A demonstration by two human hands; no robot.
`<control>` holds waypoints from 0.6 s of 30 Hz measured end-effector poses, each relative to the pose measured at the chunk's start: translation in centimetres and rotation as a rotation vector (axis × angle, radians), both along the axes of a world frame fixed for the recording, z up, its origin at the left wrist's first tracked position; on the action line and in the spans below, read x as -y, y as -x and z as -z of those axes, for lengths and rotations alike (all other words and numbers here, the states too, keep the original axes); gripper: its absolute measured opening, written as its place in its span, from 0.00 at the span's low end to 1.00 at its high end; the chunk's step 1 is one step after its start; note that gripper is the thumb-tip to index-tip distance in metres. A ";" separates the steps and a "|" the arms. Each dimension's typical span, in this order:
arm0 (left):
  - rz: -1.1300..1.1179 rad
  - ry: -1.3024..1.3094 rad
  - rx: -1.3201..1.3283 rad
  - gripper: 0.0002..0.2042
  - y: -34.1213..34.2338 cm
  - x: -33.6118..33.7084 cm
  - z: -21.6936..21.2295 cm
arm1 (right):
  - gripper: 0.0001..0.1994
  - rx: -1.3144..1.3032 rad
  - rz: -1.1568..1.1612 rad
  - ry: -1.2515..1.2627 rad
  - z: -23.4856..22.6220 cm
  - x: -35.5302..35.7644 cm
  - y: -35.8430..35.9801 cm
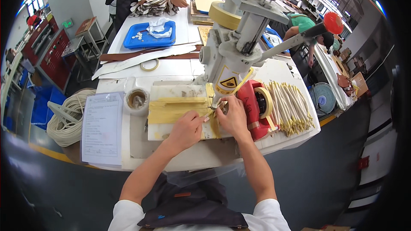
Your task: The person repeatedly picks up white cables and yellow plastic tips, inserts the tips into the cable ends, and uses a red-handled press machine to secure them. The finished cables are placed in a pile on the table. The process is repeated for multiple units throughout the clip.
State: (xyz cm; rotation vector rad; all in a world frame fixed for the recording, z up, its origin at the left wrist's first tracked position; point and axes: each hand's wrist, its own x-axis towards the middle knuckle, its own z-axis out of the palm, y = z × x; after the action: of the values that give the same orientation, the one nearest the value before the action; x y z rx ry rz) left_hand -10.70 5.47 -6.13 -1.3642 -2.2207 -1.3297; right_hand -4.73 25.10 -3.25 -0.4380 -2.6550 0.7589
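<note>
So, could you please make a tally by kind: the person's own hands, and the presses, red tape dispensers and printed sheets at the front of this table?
Own hands: 2 (left hand, right hand)
Press: 1
Red tape dispenser: 1
Printed sheet: 1
Total: 5

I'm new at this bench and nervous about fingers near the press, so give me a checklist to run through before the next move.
1. Right hand clear of the press: not ok, its fingers are right beside the lower tip.
2. Left hand clear: not ok, its fingertips are close to the tip too.
3. Lever free of hands: ok.
4. Work under the tip properly seated: cannot tell, the fingers hide it.
5. Red dispenser loaded: ok, it carries a yellow tape roll.
6. White cords gathered together: ok, bunched right of the dispenser.
</note>
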 end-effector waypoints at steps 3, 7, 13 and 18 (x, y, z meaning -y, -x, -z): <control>-0.003 -0.008 -0.002 0.09 -0.1 -0.2 -0.2 | 0.20 -0.072 0.044 -0.061 0.2 0.1 0.2; -0.007 0.028 -0.007 0.09 0.0 -0.4 -0.1 | 0.22 -0.198 0.027 0.023 -1.3 -0.4 -1.4; 0.002 0.058 0.048 0.08 -0.1 -0.3 0.2 | 0.31 -1.012 -0.156 0.656 -21.2 -6.8 -1.7; -0.005 0.047 0.010 0.09 0.0 -0.1 -0.1 | 0.18 -0.573 -0.862 0.942 -31.3 -7.0 -0.1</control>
State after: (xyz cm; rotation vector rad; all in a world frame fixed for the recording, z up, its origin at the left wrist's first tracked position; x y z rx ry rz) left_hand -10.69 5.62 -6.04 -1.3700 -2.2740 -1.2931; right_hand -4.61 32.11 28.02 0.6936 -1.7156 2.0046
